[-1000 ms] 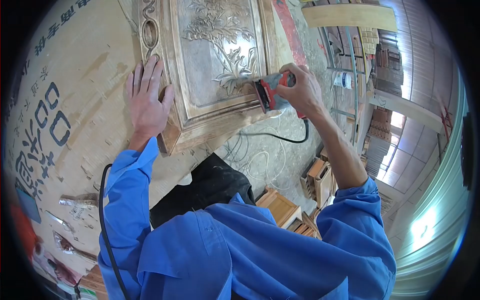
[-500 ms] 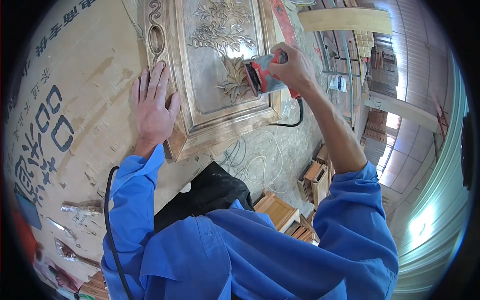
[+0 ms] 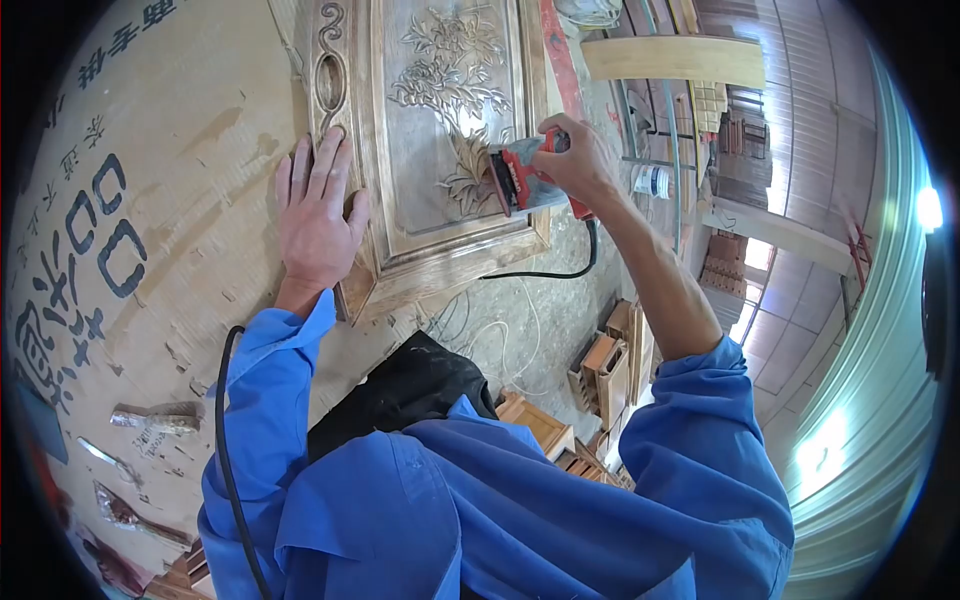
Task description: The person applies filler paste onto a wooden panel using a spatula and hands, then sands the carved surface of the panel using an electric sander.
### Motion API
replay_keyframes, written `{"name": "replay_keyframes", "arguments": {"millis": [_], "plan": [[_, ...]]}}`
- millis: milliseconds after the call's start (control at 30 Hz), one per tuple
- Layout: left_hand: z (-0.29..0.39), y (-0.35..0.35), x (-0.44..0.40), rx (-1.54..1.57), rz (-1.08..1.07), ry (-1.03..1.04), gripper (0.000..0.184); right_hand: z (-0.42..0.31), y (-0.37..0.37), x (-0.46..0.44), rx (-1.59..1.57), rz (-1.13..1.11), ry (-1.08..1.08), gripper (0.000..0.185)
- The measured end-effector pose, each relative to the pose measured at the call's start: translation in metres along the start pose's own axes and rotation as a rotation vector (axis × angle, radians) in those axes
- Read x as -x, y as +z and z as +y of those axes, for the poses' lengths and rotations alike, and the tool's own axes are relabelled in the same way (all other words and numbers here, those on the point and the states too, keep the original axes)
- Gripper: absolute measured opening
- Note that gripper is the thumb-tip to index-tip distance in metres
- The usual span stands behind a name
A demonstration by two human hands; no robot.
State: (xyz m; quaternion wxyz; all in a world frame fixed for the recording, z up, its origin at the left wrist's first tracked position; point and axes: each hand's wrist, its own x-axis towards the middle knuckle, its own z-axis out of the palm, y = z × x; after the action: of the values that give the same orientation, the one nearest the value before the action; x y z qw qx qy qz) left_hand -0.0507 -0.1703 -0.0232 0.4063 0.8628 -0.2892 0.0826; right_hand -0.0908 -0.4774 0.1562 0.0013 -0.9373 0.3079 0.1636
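Note:
My right hand (image 3: 582, 168) is wrapped round a red and grey electric sander (image 3: 524, 178). The sander is tilted on edge at the right side of a carved wooden panel (image 3: 412, 190), beside its lower leaf carving; whether its pad touches the wood, I cannot tell. A black cord (image 3: 560, 273) runs from the tool's lower end. Fingers stretched out, my left hand (image 3: 318, 222) lies flat against the panel's left frame edge, partly on the cardboard (image 3: 215, 190), with the fingertips near the carved scroll border.
On the cardboard at lower left lie a brush-like tool (image 3: 155, 420) and a wrapped brush (image 3: 130, 515). Another black cord (image 3: 228, 450) crosses my left sleeve. Black cloth (image 3: 405, 390) lies near my body. Wooden pieces (image 3: 610, 365) and a white bucket (image 3: 652, 181) stand on the floor.
The view has shifted slightly, moving the panel and cardboard rightward in the picture. The sander stays near the same carving, and its cord hangs in a wider curve. My left hand keeps its place.

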Motion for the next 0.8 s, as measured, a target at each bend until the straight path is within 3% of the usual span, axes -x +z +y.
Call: {"name": "replay_keyframes", "arguments": {"millis": [267,400,567,800], "plan": [[-0.005,-0.003,0.0,0.003,-0.001,-0.006,0.065,-0.024,-0.006,-0.032,0.057,0.143,-0.11,0.04],[-0.005,-0.002,0.001,-0.01,-0.01,-0.023,0.065,-0.031,-0.008,-0.033,0.103,0.244,-0.457,0.035],[-0.006,0.0,0.002,-0.017,-0.013,-0.019,0.065,-0.034,-0.006,-0.042,0.277,0.288,-0.626,0.035],[-0.003,-0.001,0.007,0.0,-0.009,-0.042,0.066,-0.035,-0.008,-0.023,0.27,0.151,-0.436,0.036]]}}
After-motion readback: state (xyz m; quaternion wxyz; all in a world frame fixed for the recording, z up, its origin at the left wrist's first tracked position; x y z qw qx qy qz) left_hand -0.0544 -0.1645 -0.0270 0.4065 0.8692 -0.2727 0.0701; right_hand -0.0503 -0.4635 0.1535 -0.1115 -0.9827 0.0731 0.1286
